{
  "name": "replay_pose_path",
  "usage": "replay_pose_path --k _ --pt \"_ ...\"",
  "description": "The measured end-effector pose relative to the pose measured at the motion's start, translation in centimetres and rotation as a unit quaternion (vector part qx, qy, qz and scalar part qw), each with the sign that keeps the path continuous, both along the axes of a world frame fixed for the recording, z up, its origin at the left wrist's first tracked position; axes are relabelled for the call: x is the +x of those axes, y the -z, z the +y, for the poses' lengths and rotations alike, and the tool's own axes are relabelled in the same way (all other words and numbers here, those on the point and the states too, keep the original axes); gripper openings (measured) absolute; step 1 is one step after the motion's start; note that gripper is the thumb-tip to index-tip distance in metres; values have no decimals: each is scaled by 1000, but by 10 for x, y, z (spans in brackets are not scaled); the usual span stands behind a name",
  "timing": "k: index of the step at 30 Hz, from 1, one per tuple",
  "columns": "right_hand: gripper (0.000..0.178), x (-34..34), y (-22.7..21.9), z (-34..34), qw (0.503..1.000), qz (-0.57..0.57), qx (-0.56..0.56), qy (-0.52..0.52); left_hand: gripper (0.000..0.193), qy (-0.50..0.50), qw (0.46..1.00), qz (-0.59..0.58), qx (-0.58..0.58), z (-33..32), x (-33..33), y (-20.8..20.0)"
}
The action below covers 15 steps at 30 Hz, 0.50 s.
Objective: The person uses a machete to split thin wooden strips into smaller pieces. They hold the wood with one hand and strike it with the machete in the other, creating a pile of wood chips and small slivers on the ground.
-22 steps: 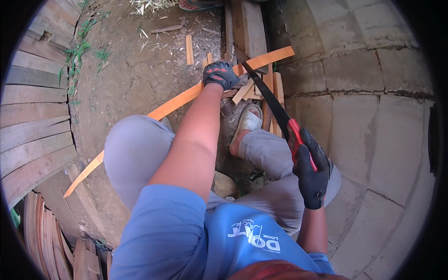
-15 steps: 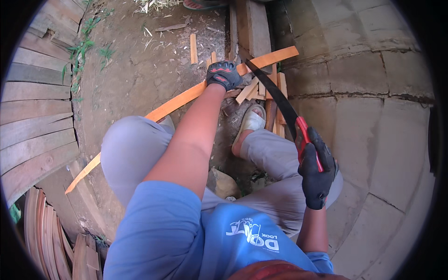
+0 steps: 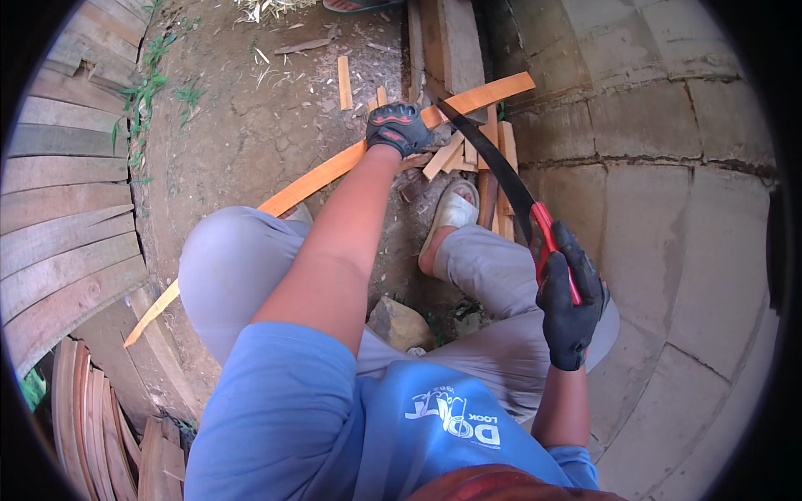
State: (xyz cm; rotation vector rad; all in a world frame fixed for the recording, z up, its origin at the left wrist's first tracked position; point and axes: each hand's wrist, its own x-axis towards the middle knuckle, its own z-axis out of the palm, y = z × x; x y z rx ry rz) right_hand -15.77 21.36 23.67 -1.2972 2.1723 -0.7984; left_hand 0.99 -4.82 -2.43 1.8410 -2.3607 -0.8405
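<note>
My left hand (image 3: 398, 128), in a black glove with red marks, is closed over a long, narrow wooden strip (image 3: 316, 179). The strip runs slantwise from beside my left knee up to the right. In my right hand (image 3: 572, 301), also black-gloved, is the red handle of a curved handsaw (image 3: 499, 167). Its dark blade lies across the strip just right of my left hand, with the tip reaching past the strip's far edge. Under the strip, a heap of short wood offcuts (image 3: 447, 159) lies by my right foot.
A thick wooden beam (image 3: 451, 46) extends away at the top centre. Concrete paving (image 3: 639, 209) covers the right side. Weathered boards (image 3: 71, 200) line the left, above stacked wood slats (image 3: 88, 417). A stone (image 3: 401, 323) sits between my legs. Another person's sandalled foot (image 3: 359, 7) shows at the top.
The saw blade has slid forward across the strip, so its tip now sticks out farther beyond it. My left hand keeps its hold on the strip. The whole view has shifted slightly.
</note>
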Motion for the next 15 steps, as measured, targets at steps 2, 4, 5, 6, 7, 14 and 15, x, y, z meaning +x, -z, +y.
replay_pose_path --k 2,4,5,6,7,14,15 --pt "38 2 -2 -4 1000 -20 0 19 56 2 1000 -2 -6 -1 1 2" --pt "37 -2 -2 -4 1000 -19 -18 7 55 9 1000 -5 -7 -1 1 1" --pt "37 -4 -4 -2 1000 13 -16 -18 54 7 1000 2 -3 1 0 -1" --pt "36 -7 -7 -1 998 44 -14 -44 53 4 1000 9 1 4 -2 -4" --pt "36 -5 -8 -4 993 77 -29 -80 52 -4 1000 13 2 3 0 -6" --pt "32 24 -52 -33 990 90 -24 -102 41 -5 999 37 -19 2 5 7" --pt "32 22 -56 -32 992 73 -23 -97 32 -14 997 37 -72 2 5 17"
